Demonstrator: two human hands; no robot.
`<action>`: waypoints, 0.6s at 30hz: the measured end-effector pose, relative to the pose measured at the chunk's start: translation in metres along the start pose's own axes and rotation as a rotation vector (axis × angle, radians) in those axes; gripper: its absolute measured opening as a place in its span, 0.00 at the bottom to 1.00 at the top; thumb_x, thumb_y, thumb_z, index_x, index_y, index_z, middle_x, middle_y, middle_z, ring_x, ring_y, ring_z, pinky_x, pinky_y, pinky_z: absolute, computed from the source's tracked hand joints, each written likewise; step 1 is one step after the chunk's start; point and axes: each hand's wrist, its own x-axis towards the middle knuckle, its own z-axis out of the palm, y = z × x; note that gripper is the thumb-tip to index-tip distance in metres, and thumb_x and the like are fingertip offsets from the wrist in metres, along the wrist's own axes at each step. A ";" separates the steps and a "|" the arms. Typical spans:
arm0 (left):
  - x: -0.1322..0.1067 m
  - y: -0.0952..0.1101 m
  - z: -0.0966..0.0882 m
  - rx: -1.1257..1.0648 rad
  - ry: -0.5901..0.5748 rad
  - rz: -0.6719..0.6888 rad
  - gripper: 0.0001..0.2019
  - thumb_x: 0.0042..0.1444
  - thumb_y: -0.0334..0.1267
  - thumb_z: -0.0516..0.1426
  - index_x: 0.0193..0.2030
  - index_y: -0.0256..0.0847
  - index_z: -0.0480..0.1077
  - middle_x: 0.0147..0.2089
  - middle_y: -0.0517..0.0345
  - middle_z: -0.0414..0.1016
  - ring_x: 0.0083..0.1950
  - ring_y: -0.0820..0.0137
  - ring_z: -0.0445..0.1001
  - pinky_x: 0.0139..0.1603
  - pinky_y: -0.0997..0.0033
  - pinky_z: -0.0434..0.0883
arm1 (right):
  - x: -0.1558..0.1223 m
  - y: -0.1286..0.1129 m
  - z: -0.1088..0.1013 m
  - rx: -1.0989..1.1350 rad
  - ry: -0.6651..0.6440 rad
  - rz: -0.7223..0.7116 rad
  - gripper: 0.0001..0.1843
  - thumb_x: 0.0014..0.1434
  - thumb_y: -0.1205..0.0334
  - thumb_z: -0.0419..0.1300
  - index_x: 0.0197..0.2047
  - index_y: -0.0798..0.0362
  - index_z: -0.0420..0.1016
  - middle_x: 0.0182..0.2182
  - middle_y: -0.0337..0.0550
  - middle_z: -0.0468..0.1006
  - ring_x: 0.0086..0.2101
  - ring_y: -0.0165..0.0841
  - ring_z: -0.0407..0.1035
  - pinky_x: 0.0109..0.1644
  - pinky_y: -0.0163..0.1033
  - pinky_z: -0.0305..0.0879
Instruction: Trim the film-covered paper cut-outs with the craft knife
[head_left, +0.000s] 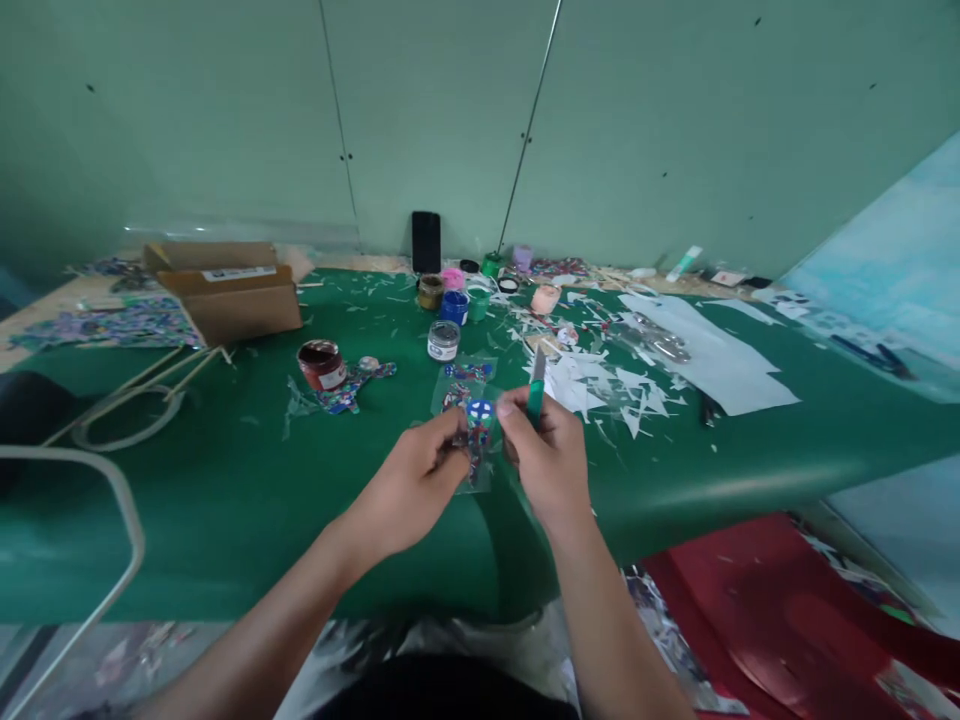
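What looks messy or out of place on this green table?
Mostly the white paper scraps, strewn loose beside the right hand rather than gathered up. Also, the dark red jar stands uncovered and appears to overlap a multicoloured piece. I see no clear spill.

Showing a bare left hand (417,472) narrowing at the wrist, then broadening into a bare left forearm (277,610). Showing likewise a bare right hand (553,462) and a bare right forearm (609,600), tapering in the same manner. Wearing, visible at the lower edge, a plain black cloth garment (450,692), presenting a broad, softly curved outline and uniformly dark surface.
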 end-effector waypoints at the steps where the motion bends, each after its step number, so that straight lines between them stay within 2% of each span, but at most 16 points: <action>1: -0.004 0.003 0.001 0.011 -0.001 -0.005 0.07 0.56 0.29 0.49 0.35 0.39 0.67 0.28 0.62 0.67 0.30 0.71 0.66 0.31 0.72 0.63 | -0.005 -0.003 0.000 0.019 0.005 -0.004 0.12 0.59 0.51 0.59 0.32 0.51 0.72 0.15 0.26 0.52 0.16 0.24 0.45 0.19 0.33 0.43; 5: -0.025 0.019 0.004 0.116 -0.057 0.004 0.06 0.57 0.29 0.49 0.34 0.39 0.66 0.27 0.63 0.65 0.29 0.71 0.65 0.31 0.71 0.61 | -0.023 -0.017 -0.003 -0.012 0.026 -0.050 0.14 0.59 0.49 0.58 0.30 0.51 0.71 0.14 0.26 0.53 0.15 0.24 0.46 0.18 0.33 0.44; 7: -0.038 0.027 0.004 0.164 -0.104 0.000 0.06 0.60 0.33 0.50 0.36 0.40 0.68 0.29 0.62 0.67 0.30 0.71 0.65 0.31 0.71 0.61 | -0.032 -0.024 -0.007 -0.088 0.102 -0.083 0.15 0.57 0.49 0.62 0.27 0.51 0.69 0.14 0.27 0.56 0.15 0.23 0.49 0.18 0.32 0.46; 9: -0.049 0.035 0.003 0.138 -0.115 -0.006 0.10 0.64 0.40 0.50 0.45 0.41 0.70 0.35 0.59 0.71 0.34 0.69 0.68 0.34 0.70 0.64 | -0.042 -0.030 -0.011 -0.061 0.198 -0.094 0.16 0.57 0.49 0.63 0.26 0.50 0.66 0.14 0.26 0.55 0.15 0.23 0.48 0.18 0.32 0.45; 12: -0.061 0.044 0.008 -0.002 -0.013 0.041 0.17 0.65 0.46 0.51 0.56 0.44 0.67 0.47 0.54 0.73 0.44 0.66 0.71 0.38 0.70 0.68 | -0.062 -0.038 -0.018 0.069 0.237 -0.076 0.18 0.57 0.47 0.63 0.27 0.50 0.63 0.13 0.24 0.51 0.14 0.23 0.46 0.17 0.31 0.44; 14: -0.064 0.050 0.019 -0.041 0.031 0.079 0.15 0.62 0.46 0.55 0.52 0.42 0.69 0.45 0.54 0.74 0.43 0.66 0.72 0.37 0.72 0.67 | -0.076 -0.044 -0.022 0.068 0.178 -0.055 0.19 0.57 0.47 0.63 0.27 0.50 0.63 0.13 0.24 0.52 0.15 0.23 0.46 0.17 0.31 0.44; 16: -0.066 0.056 0.033 -0.032 0.006 0.103 0.11 0.62 0.45 0.55 0.36 0.40 0.70 0.30 0.60 0.71 0.32 0.71 0.69 0.31 0.74 0.64 | -0.090 -0.052 -0.025 0.010 0.131 -0.053 0.19 0.58 0.47 0.63 0.26 0.51 0.64 0.14 0.25 0.53 0.15 0.23 0.47 0.18 0.31 0.46; 18: -0.069 0.062 0.047 -0.033 0.020 0.091 0.16 0.64 0.44 0.52 0.26 0.40 0.64 0.24 0.63 0.66 0.27 0.73 0.67 0.28 0.75 0.62 | -0.101 -0.060 -0.029 -0.068 0.112 -0.078 0.19 0.59 0.48 0.62 0.25 0.51 0.65 0.15 0.27 0.56 0.16 0.23 0.50 0.19 0.31 0.49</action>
